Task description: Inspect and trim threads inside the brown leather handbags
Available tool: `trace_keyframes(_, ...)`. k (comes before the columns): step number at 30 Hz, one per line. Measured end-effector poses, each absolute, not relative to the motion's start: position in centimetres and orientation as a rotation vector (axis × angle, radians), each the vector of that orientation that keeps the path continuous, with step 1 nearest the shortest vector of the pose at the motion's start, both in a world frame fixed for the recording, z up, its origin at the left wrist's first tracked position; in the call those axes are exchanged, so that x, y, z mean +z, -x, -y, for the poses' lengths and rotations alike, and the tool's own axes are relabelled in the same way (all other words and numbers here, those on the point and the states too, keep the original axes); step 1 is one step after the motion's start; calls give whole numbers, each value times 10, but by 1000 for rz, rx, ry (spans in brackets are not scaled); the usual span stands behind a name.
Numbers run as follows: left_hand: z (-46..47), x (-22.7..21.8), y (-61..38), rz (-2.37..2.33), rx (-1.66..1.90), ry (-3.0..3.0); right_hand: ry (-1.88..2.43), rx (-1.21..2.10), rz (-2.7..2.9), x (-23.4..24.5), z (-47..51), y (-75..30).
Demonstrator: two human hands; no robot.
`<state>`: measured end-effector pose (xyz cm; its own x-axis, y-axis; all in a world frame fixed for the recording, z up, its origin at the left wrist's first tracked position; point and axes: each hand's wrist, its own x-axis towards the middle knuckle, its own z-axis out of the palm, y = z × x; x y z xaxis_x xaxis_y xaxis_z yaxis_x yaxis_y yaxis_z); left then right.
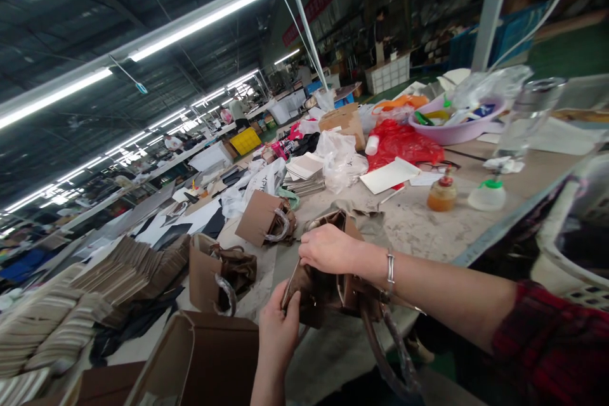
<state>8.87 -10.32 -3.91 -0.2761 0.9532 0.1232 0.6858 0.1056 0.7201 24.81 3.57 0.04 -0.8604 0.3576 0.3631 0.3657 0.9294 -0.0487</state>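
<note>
A brown handbag (349, 298) lies at the table's front edge, its mouth facing me and a plastic-wrapped handle (387, 355) hanging down over the edge. My left hand (280, 323) pinches the near rim of the bag between thumb and fingers. Higher on the same rim, my right hand (328, 250) has its fingers closed on the edge, with the wrist bent over the opening. The bag's inside is dark and partly covered by my right hand. Left of it stand a brown bag with a wrapped handle (223, 273) and a smaller one (266, 219).
Stacked cut panels (130, 273) and a large brown bag body (219, 355) fill the left. Toward the right stand an amber glue bottle (441, 193), a green-capped bottle (488, 195), a clear jar (530, 114) and a lilac basin (457, 130). A white basket (556, 235) sits beside the table.
</note>
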Motion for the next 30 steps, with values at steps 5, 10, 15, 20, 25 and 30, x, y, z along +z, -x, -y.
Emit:
trace_keyframes(5, 88, -15, -91, -2067, 732, -1807, 545, -35, 2709, 0, -35, -247)
trace_keyframes(10, 73, -22, -94, -2271, 617, -1920, 570, -42, 2704, 2, -37, -251)
trace_keyframes(15, 75, -31, -93, -2277, 731, -1928, 535, -39, 2766, 10, -44, -270)
trace_keyframes(20, 77, -32, -94, -2263, 760, -1942, 672, -9, 2732, 11, -54, -285)
trace_keyframes(25, 78, -36, -94, -2259, 757, -1973, 821, 30, 2693, 9, -59, -284)
trace_keyframes(30, 78, -39, -93, -2260, 735, -2017, 940, 40, 2680, 6, -64, -277)
